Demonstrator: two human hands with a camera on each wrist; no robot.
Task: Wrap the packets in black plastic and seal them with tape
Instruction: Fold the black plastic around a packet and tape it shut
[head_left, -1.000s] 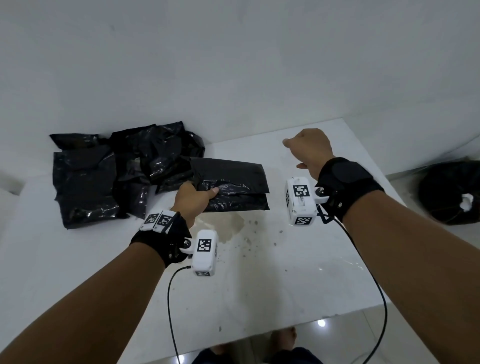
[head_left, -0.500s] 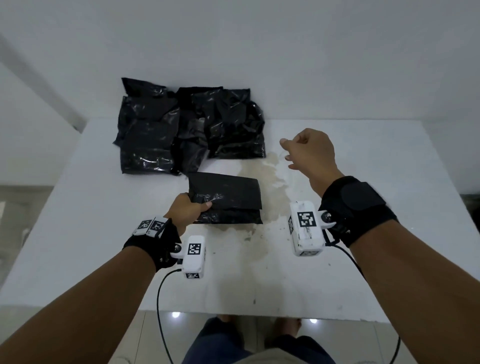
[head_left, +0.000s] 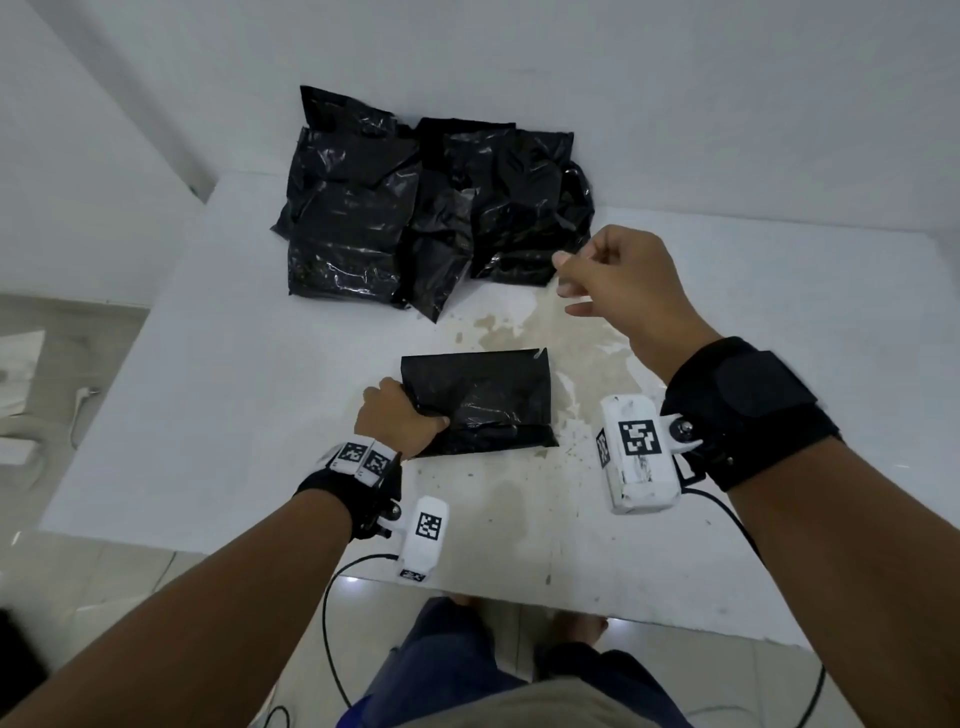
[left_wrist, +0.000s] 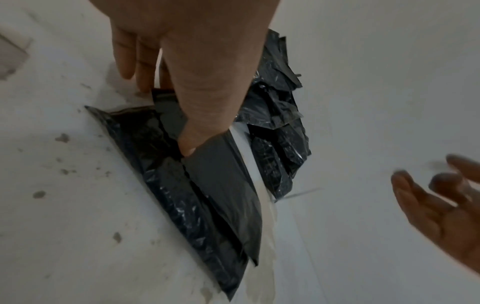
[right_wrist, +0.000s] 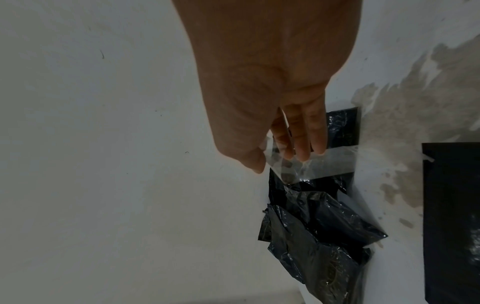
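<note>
On stained table (head_left: 218, 374), left hand (head_left: 397, 423) gripping crinkly black packet (head_left: 483, 402)

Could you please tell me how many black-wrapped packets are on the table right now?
4 visible: one gripped by the left hand, three piled against the wall; more may be hidden.

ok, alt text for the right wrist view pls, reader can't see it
The right hand pinches a strip of clear tape between thumb and fingertips above a white table. Beneath it lie crumpled black plastic-wrapped packets; the edge of another black packet shows at far right, beside a brownish stain.
</note>
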